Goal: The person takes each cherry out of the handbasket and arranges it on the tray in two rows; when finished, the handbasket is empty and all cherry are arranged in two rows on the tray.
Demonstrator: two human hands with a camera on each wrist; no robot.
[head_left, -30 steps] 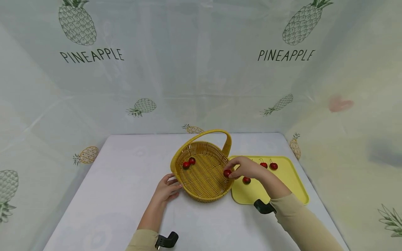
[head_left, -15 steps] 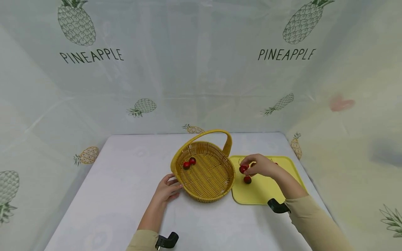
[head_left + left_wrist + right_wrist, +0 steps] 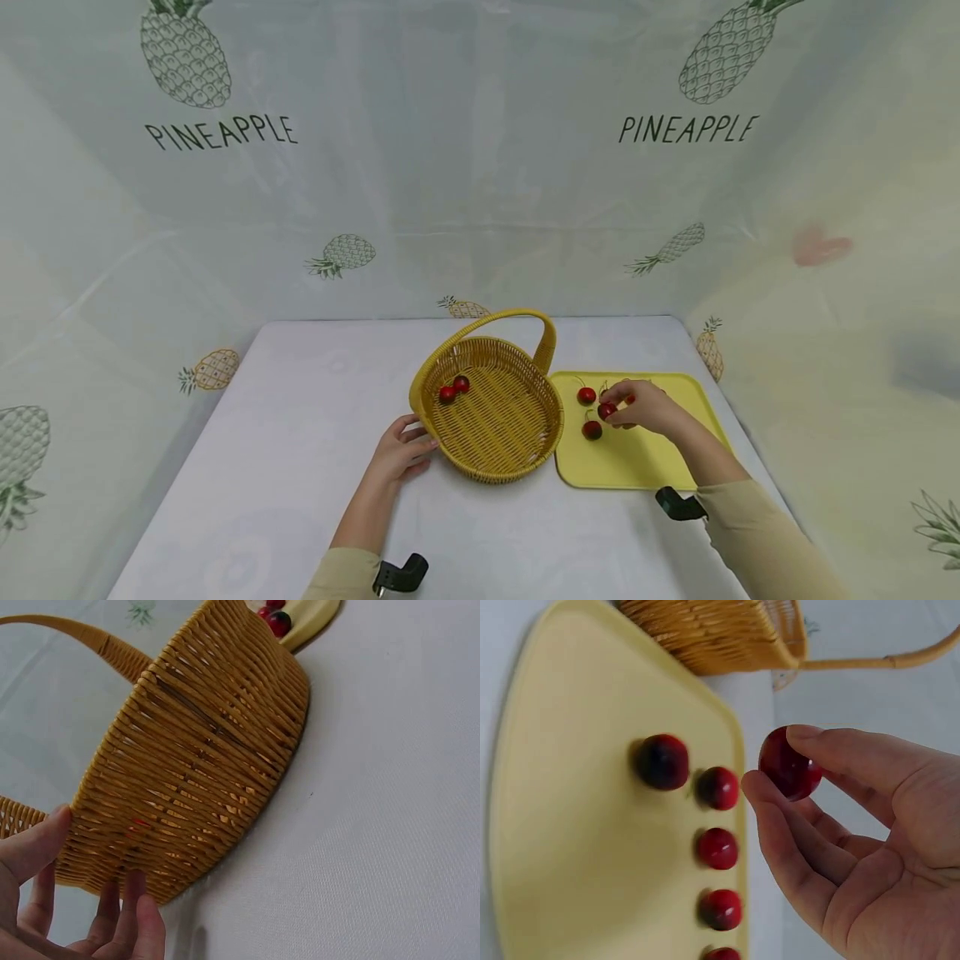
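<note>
My right hand pinches a dark red cherry between thumb and fingertips, over the left half of the yellow tray. Several other cherries lie on that tray, some hidden by the hand in the head view. To its left stands a round yellow wicker basket with an arched handle. Two cherries sit together inside it, at the left. My left hand touches the basket's left side; in the left wrist view the thumb is at the rim and the fingers rest along the outer wall.
Basket and tray stand side by side on a white-covered table, the tray close to its right edge. Behind and beside the table hangs a pale cloth printed with pineapples. A dark wrist camera sits at each sleeve.
My right hand has moved right with the cherry, from the basket's right rim to over the tray. A cherry on the tray's left now shows uncovered. My left hand and the basket have stayed put.
</note>
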